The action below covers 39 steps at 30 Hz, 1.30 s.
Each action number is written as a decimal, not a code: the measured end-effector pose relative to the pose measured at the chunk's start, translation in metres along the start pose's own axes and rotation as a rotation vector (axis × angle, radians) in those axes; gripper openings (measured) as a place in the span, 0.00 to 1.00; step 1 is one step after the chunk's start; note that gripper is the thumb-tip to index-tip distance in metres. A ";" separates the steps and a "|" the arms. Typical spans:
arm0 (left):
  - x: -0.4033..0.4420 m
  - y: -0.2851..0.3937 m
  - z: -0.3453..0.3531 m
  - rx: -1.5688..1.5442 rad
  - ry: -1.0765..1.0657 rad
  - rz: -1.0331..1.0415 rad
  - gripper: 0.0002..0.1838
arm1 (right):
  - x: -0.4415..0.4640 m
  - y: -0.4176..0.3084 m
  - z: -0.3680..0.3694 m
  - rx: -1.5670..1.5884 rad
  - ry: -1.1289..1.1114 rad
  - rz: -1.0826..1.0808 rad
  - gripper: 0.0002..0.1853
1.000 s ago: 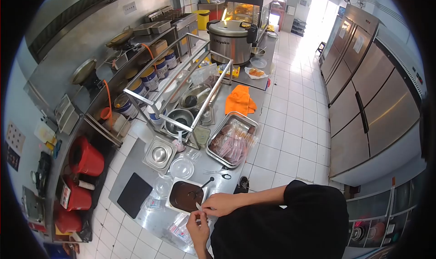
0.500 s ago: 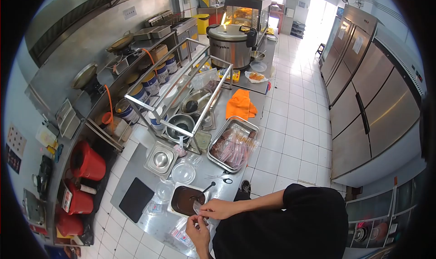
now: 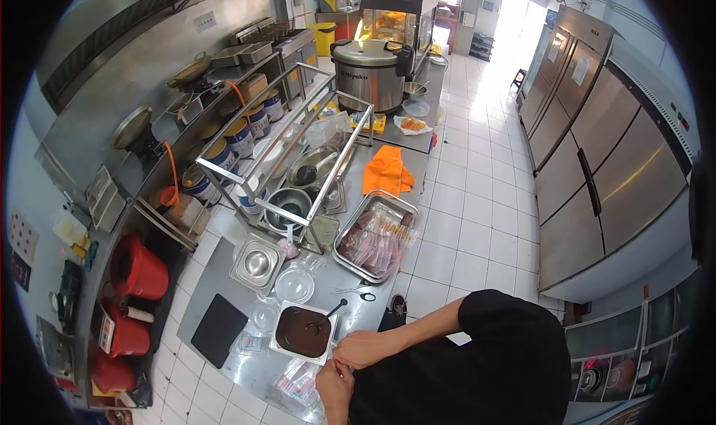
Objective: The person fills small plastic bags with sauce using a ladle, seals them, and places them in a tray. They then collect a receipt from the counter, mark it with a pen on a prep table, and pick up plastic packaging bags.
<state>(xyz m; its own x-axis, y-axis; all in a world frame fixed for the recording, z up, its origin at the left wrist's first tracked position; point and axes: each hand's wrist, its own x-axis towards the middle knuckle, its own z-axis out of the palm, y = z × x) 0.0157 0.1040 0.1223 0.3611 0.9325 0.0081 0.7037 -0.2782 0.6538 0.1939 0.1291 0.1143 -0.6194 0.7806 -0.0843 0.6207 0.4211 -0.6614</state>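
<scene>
From here, the bare left hand (image 3: 335, 386) and right hand (image 3: 361, 350) meet in closed pinches; contents cannot be told. The rectangular silvery metal pan of brown sauce (image 3: 315, 359) sits just left. Work steadily; hold wrists clear of its rim.

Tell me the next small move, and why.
Probably ease the right hand and left hand slightly back from the tray: they meet close by its corner, and the brown sauce inside lies uncovered, so fingers might brush it.
</scene>
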 end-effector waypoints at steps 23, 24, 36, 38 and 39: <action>-0.005 0.018 0.006 -0.064 0.054 -0.022 0.11 | -0.009 0.006 -0.003 0.391 0.110 -0.013 0.16; -0.007 0.020 0.006 -0.006 0.067 -0.019 0.11 | -0.012 0.004 -0.003 0.381 0.109 -0.010 0.15; -0.006 -0.013 -0.004 0.093 0.032 0.076 0.11 | -0.009 0.000 0.014 0.273 0.060 0.096 0.15; -0.005 -0.015 -0.012 0.174 -0.008 0.064 0.11 | -0.007 -0.001 0.011 0.147 0.020 0.069 0.15; -0.006 -0.014 -0.014 0.210 -0.024 0.082 0.12 | -0.006 -0.002 0.010 0.089 0.009 0.044 0.15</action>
<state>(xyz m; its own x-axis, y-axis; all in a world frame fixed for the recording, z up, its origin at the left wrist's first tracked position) -0.0050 0.1051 0.1237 0.4348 0.8998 0.0347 0.7827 -0.3968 0.4795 0.1916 0.1188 0.1087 -0.5876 0.8018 -0.1087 0.6018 0.3433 -0.7211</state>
